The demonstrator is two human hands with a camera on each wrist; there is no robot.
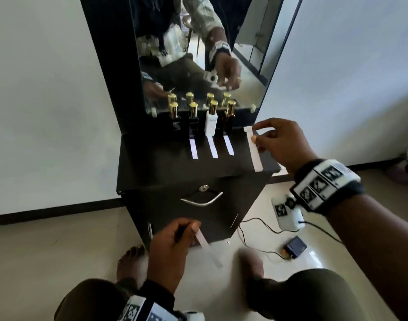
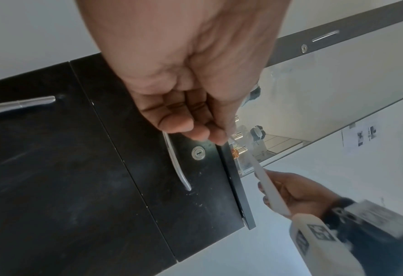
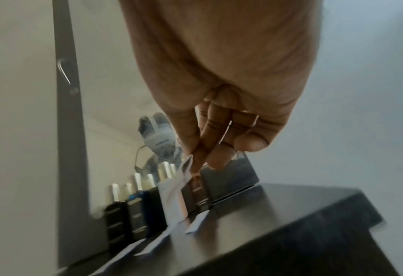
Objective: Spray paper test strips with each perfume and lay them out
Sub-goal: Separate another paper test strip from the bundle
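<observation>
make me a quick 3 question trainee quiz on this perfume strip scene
1. True or false: a strip lies in front of every perfume bottle on the cabinet top.
2. How many strips lie flat on the cabinet top? A) two B) three C) five
3. Fill in: the right hand pinches a ____.

Key
1. False: the leftmost black bottle has none, while the second black bottle, the white bottle and the amber bottle each have one.
2. B
3. Paper strip; the left hand pinches another strip.

Black cabinet (image 1: 165,179) with tall mirror (image 1: 198,52) against white wall (image 1: 47,89) (glossy pale tiled floor (image 1: 47,256) below)
</observation>
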